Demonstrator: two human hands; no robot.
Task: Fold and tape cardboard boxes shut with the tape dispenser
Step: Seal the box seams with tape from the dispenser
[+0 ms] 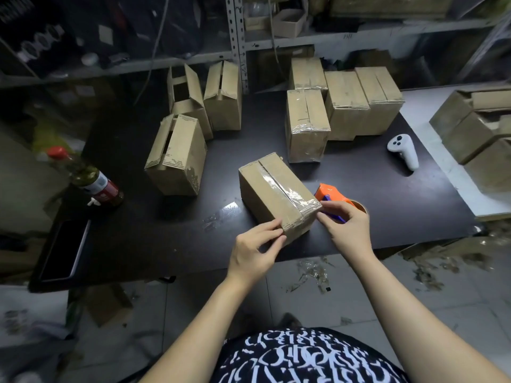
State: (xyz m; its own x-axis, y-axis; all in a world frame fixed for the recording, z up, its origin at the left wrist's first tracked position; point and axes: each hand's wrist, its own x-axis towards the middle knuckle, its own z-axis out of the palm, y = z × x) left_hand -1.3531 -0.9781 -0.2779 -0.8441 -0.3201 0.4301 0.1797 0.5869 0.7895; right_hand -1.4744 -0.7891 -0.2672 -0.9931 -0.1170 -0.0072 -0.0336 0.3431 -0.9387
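The box (276, 192) in the middle of the frame, on the dark table (359, 172), looks light and stiff, best held by its bare sides, and the left hand (254, 250) pinches its near corner while the right hand (347, 226) curls its fingers round the orange tape dispenser (333, 195), half hidden behind them.

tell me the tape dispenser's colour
The tape dispenser is orange with a blue part, clearest in the head view.

Red-capped bottle (91, 181) left on the dark table (138, 230), white controller (403, 150) at right.
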